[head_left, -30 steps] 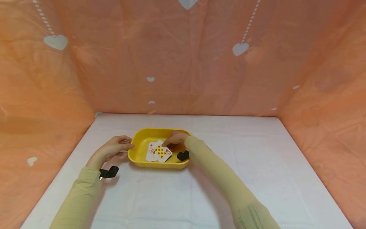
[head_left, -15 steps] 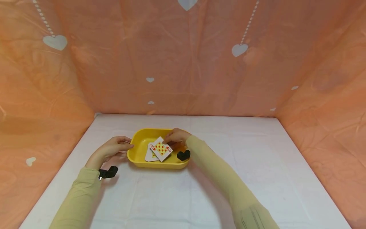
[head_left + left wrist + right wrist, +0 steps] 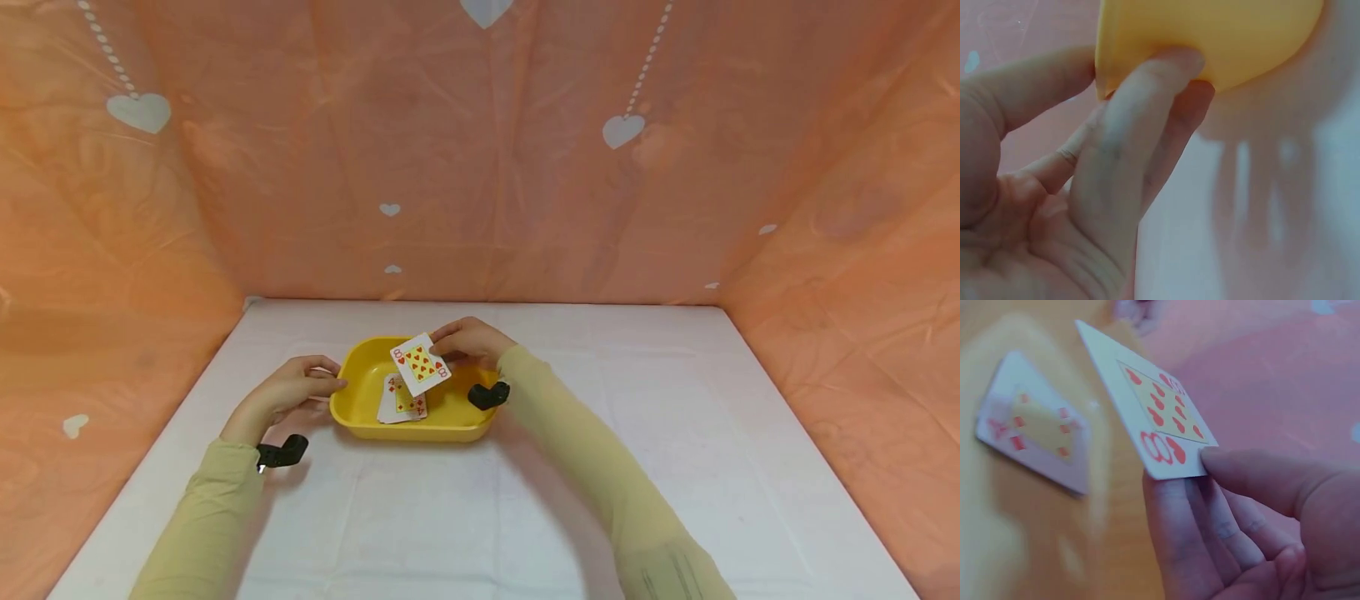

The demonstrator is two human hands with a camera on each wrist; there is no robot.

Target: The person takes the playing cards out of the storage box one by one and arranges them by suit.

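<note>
The right hand (image 3: 480,340) pinches an eight of hearts playing card (image 3: 418,367) by one corner, thumb on the face and fingers behind. That card is tilted, held above a yellow tray (image 3: 420,433). Inside the tray lies a small pile of playing cards (image 3: 396,404), a red four of diamonds uppermost, seen blurred in the right wrist view as well. At the tray's left end, the left hand (image 3: 288,392) grips the rim. In the left wrist view its thumb meets the rim's edge while other fingers (image 3: 1175,62) press the outer wall.
The tray stands on a white-covered table (image 3: 600,400). Orange sheeting (image 3: 480,208) with white hearts closes off the back and both sides. A black wrist-worn piece (image 3: 285,451) sits by each wrist.
The right hand has lifted the eight of hearts off the pile, up and slightly away, uncovering the four of diamonds. The left hand has kept its place on the tray.
</note>
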